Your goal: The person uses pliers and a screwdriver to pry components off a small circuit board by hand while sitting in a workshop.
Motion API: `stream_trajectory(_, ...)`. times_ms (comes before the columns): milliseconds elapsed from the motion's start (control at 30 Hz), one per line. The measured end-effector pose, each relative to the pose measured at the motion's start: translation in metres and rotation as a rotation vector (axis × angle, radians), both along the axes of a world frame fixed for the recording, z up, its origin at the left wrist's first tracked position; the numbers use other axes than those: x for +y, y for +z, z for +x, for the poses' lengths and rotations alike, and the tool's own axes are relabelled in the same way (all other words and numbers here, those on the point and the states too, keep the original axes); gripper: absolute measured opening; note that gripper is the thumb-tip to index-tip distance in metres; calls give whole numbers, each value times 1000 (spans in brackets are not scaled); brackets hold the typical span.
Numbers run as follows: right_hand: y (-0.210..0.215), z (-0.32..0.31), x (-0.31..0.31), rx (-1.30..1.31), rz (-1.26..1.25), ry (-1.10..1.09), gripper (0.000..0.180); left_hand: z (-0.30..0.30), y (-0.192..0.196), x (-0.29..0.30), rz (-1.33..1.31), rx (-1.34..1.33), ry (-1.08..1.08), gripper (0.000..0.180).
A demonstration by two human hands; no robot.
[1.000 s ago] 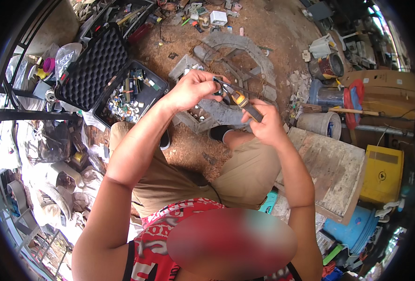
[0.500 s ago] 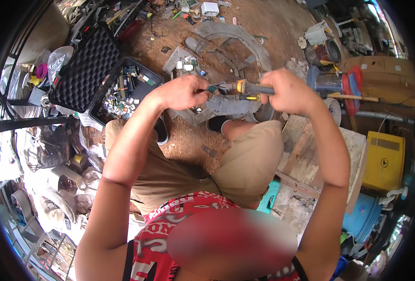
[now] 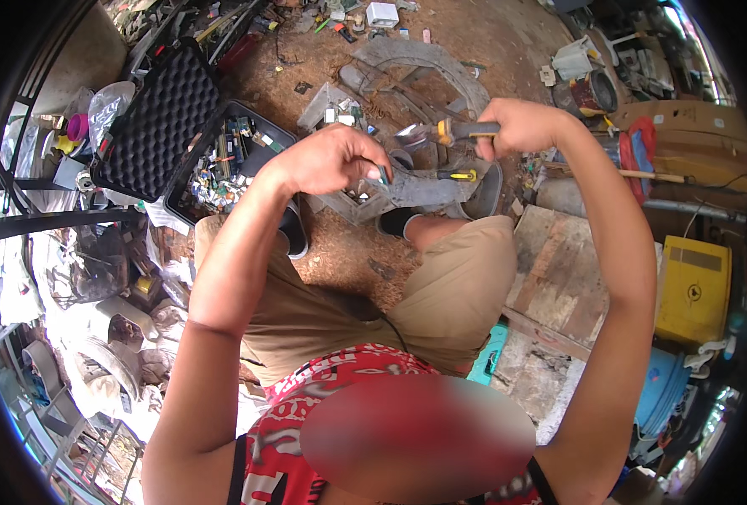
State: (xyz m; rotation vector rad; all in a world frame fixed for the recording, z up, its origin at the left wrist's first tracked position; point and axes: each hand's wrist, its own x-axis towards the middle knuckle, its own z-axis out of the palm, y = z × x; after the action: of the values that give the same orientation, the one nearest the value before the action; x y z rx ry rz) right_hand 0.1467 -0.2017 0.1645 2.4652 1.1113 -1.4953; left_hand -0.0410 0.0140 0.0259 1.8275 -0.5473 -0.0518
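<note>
My left hand (image 3: 336,160) pinches a small green piece of circuit board (image 3: 383,175) between thumb and fingertips. My right hand (image 3: 521,130) is wrapped round the yellow and dark handles of a pair of pliers (image 3: 443,133). The metal jaws point left and stand apart from the board piece. Below both hands, on the floor, lies a worn grey ring-shaped frame (image 3: 420,192). A yellow and black handled tool (image 3: 458,175) rests on its near side. Small white and green parts (image 3: 340,114) lie on the frame's left part.
To the left lies an opened black case, its foam-lined lid (image 3: 159,118) folded back and its tray (image 3: 260,143) holding many circuit-board pieces. A wooden board (image 3: 554,278) is at my right, beside a yellow box (image 3: 692,290) and a blue bucket (image 3: 660,387). Scrap litters the far floor.
The pliers have come away from the board piece; my right hand has moved up and slightly right with them. My left hand still holds the piece, now slightly to the right.
</note>
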Motion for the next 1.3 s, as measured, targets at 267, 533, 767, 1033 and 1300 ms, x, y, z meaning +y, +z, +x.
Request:
stream_trajectory(267, -20, 0, -28, 166, 332, -259, 10, 5, -11, 13, -262, 213, 375, 17)
stream_trajectory(533, -85, 13, -41, -496, 209, -122, 31, 25, -33, 10, -429, 385, 623, 26)
stream_trajectory(767, -103, -11, -23, -845, 156, 11, 45, 23, -15, -6, -652, 500, 595, 32)
stream_trajectory(1033, -116, -80, -7, -594, 1088, -433, 32, 24, -11, -12, -666, 507, 584, 29)
stream_trajectory(1300, -101, -90, 22, -730, 1181, -151, 44, 18, -15, -24, -607, 527, 456, 30)
